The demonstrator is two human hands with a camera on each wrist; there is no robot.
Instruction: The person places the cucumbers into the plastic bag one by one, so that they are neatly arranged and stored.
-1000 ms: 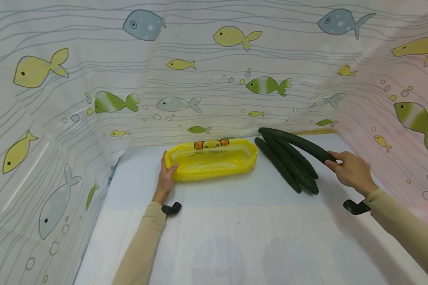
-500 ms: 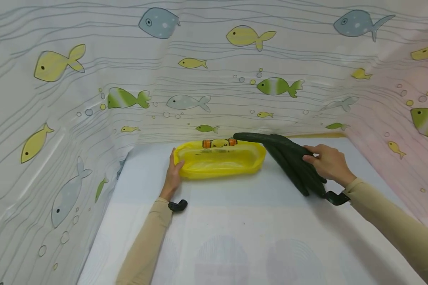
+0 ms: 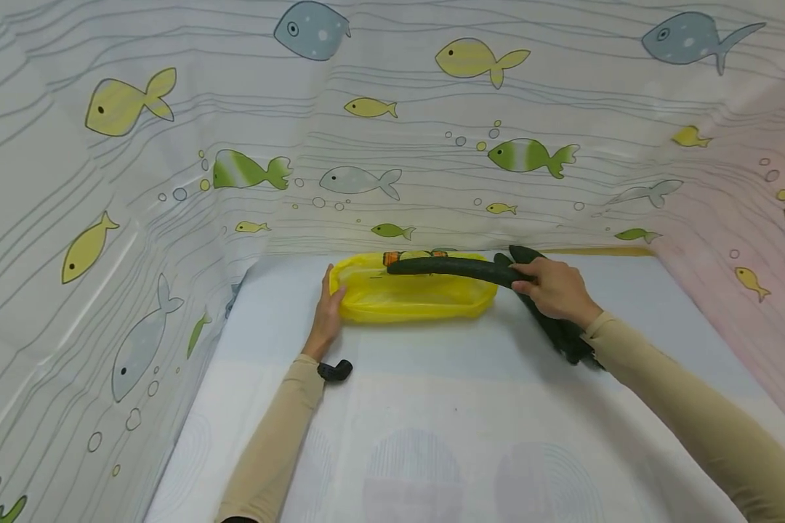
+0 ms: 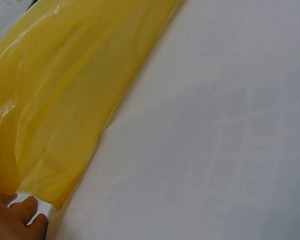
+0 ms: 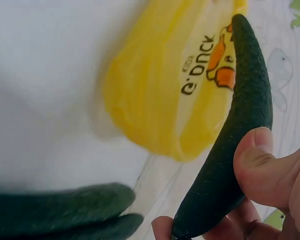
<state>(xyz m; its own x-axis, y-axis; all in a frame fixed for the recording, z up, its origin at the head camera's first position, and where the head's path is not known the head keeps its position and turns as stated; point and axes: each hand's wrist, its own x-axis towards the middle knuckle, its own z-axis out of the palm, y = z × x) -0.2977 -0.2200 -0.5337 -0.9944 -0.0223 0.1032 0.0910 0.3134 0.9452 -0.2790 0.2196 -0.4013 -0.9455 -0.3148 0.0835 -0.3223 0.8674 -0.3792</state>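
Bkgd: pale sheet [image 3: 405,129] w/ yellow, green & blue-grey fish, bubbles, wavy lines, hung at back & both sides; pinkish tint at R. In front, white worktop [image 3: 399,407] w/ faint pale-blue arches toward the near edge.

On worktop, near the back: yellow bag [image 3: 412,309], thin & see-through, mouth spread wide toward head cam. On its back panel, duck print [image 5: 224,65] in yellow & orange, w/ dark lettering [image 5: 202,57] alongside: seems to read "G.DUCK", smaller "KIDS" next to it, last letter unclear.

L hand [image 3: 325,312]: at bag's L end, thumb over the rim, other fingers behind; not spread, gripping the plastic.

R hand [image 3: 554,290]: thumb & fingers curled round one end of a long, slightly curved dark-green cucumber [image 3: 451,266], up off worktop, roughly level, far tip across bag's mouth & partly over the print. Contact w/ bag: can't tell.

Below R wrist, just R of bag: other cucumbers [image 3: 559,335], at least two, side by side on worktop, partly hidden by R hand & forearm. Beige sleeves [image 3: 271,436] on both arms.
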